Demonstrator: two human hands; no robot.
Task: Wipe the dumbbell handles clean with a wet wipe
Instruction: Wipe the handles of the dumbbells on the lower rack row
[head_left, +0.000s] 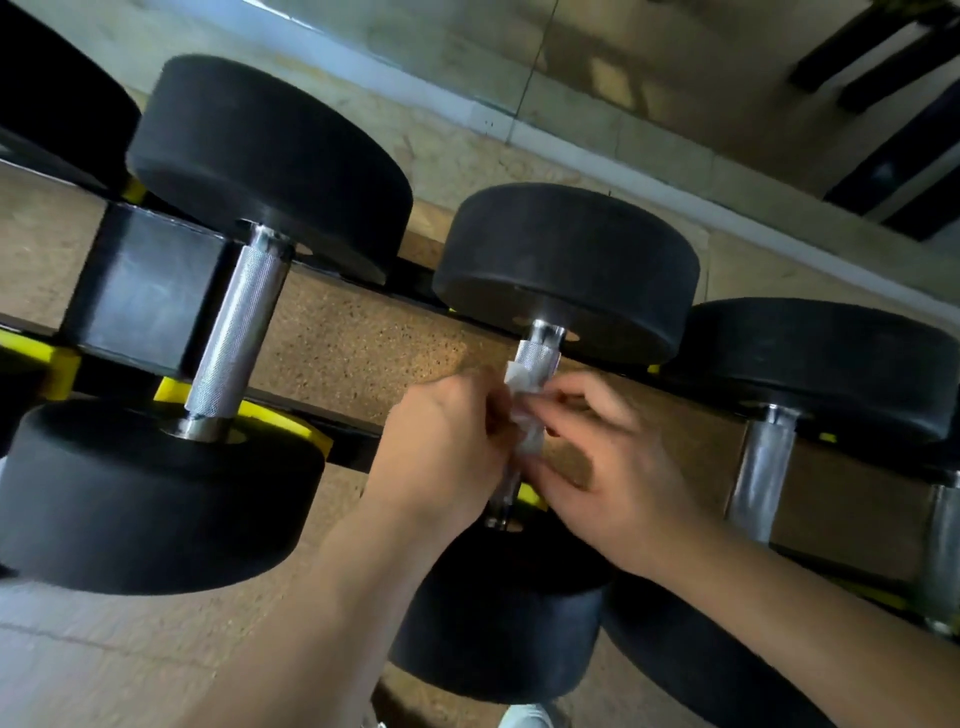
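Note:
Black round-headed dumbbells lie across a black and yellow rack (291, 431). The middle dumbbell (566, 270) has a knurled chrome handle (536, 356), and a white wet wipe (524, 410) is wrapped around that handle. My left hand (447, 441) grips the wipe from the left side. My right hand (608, 467) pinches the wipe from the right with thumb and fingertips. The handle's lower half is mostly hidden by both hands. To the left, a larger dumbbell (265, 171) shows its bare chrome handle (236, 332).
A third dumbbell (831, 369) with a chrome handle (761, 478) lies to the right on the rack. A black square post (140, 291) stands behind the left dumbbell. Speckled tan floor (363, 338) shows beneath, and a mirror wall (623, 78) runs behind.

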